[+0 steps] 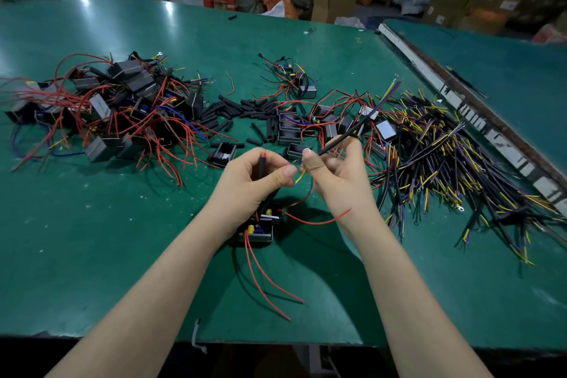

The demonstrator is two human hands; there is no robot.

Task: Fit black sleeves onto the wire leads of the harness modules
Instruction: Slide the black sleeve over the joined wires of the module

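While the small black box-shaped harness module with yellow components showing in its open top hangs just above the near middle of the green table, the left hand is curled around its wire leads, pinching a short black sleeve with a red wire tip poking out of its top. The right hand pinches a long thin black cable between thumb and fingers, its yellow core reaching toward the left thumb. The step in hand looks like bringing a lead and cable end together before sleeving; the next move probably calls for lining the fine ends up closely and sliding the sleeve along without letting the loose red leads dangling below snag. Beyond the hands lies a scatter of short black sleeve pieces at mid-table, a heap of grey modules tangled in red wire to the far left, a smaller cluster of modules just past the hands, and a sprawling pile of black cables with yellow and purple cores to the right. That crowded wiring near the right hand could catch the cable.
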